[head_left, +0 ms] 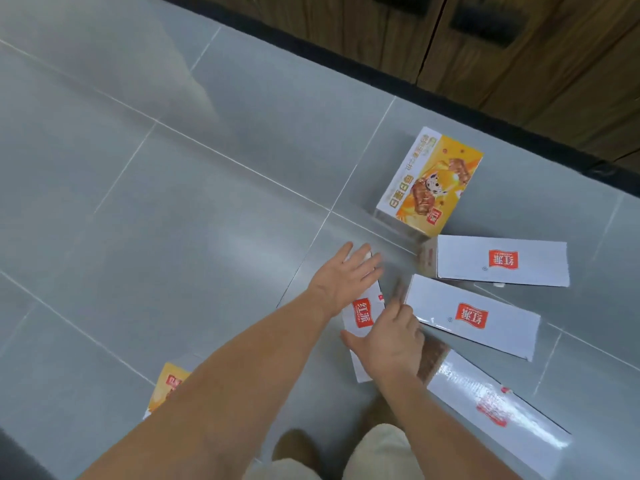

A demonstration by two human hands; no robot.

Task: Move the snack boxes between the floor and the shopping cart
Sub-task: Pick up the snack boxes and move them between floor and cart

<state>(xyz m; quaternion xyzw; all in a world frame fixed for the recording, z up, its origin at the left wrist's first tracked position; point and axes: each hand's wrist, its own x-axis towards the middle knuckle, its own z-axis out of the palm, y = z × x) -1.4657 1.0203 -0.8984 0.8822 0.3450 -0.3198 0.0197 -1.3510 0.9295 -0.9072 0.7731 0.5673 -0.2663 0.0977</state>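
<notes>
Six snack boxes lie on the floor, all w/in reach of a person bending over them. The one being handled, a white box w/ red logo point(363, 311), lies flat on the tiles, centre-right of view. L hand point(346, 278) rests on its far end, fingers straight and spread. R hand point(388, 344) lies over its near end, fingers fairly straight, thumb out sideways. Neither plainly grips.

Three more white boxes fan out to the right: far white box point(502, 261), middle white box point(471, 317), near white box point(485, 400), glossy w/ glare. Two show yellow printed faces: yellow box point(429, 181) beyond the hands, second yellow box point(169, 386) btm left, mostly hidden by the L forearm.

Floor point(138, 202): grey tiles, pale grout lines. Top right: black skirting strip point(346, 65), wood cabinet doors point(554, 81) w/ dark recessed handles. Btm edge: beige trouser leg point(381, 452), brown shoe point(294, 448).
</notes>
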